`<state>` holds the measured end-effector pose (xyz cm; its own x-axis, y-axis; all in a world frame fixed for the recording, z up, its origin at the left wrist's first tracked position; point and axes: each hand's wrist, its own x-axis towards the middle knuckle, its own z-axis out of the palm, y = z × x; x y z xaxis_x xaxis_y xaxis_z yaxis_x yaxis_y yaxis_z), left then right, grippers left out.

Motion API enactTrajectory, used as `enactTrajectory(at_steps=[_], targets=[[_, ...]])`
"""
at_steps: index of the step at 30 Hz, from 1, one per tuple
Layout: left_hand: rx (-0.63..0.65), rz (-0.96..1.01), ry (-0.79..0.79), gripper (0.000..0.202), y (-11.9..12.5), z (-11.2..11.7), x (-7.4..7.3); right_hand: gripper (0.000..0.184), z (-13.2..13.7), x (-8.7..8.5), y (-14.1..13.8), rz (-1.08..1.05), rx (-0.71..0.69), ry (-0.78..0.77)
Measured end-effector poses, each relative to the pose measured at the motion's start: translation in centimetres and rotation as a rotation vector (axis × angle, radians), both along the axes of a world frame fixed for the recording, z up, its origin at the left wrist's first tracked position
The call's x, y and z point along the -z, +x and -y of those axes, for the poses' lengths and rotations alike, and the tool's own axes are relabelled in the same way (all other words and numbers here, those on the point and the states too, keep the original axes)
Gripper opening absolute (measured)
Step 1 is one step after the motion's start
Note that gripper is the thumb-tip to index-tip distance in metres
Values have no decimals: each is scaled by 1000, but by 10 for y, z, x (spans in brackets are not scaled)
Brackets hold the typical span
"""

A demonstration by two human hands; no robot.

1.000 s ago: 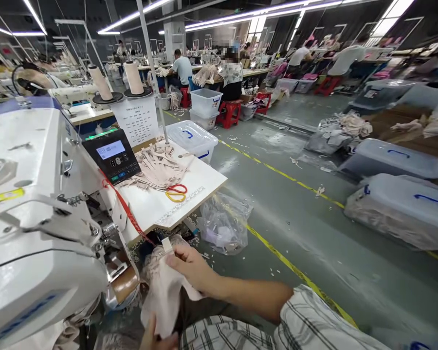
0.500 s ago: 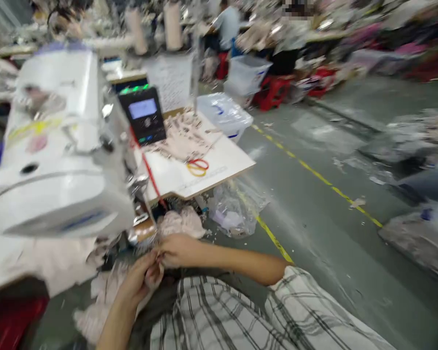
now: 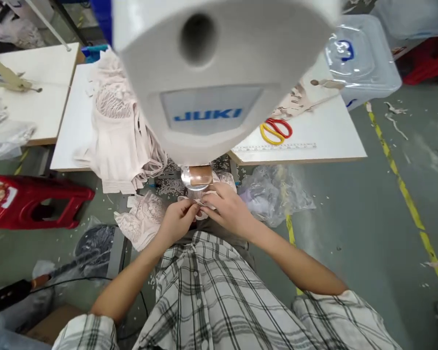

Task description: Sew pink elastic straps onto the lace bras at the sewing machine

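Below the white sewing machine head (image 3: 222, 63), my two hands meet in front of my lap. My left hand (image 3: 178, 221) is closed, its thumb and fingers pinching the edge of a pale pink fabric piece (image 3: 202, 214). From the other side, my right hand (image 3: 229, 208) grips the same fabric, fingers bent over it. Most of the piece is hidden by my fingers. A machine bed end with a brown patch (image 3: 200, 176) sits just above my hands. Beside my left hand hangs a bundle of pale pink lace garments (image 3: 146, 218).
A pile of pale pink garments (image 3: 115, 131) covers the table's left part. Red-and-yellow scissors (image 3: 276, 131) lie on the right tabletop (image 3: 332, 133). A red stool (image 3: 40, 201) stands left, a clear plastic bin (image 3: 365, 58) at upper right. A plastic bag (image 3: 273, 194) lies on the floor.
My view has swung, bringing the machine head to upper centre and my hands to mid-frame. Both hands stay together on the pale pink fabric.
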<state>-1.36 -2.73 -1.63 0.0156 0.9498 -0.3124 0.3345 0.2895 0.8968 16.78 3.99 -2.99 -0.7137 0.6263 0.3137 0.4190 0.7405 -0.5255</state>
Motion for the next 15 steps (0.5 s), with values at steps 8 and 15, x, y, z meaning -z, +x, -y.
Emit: enactTrajectory(at_steps=[8, 15], targets=[[42, 151, -69, 34, -4, 7, 6, 12, 10, 19, 7, -170, -28, -11], [46, 200, -50, 35, -7, 1, 1, 6, 6, 13, 2, -273, -47, -508]])
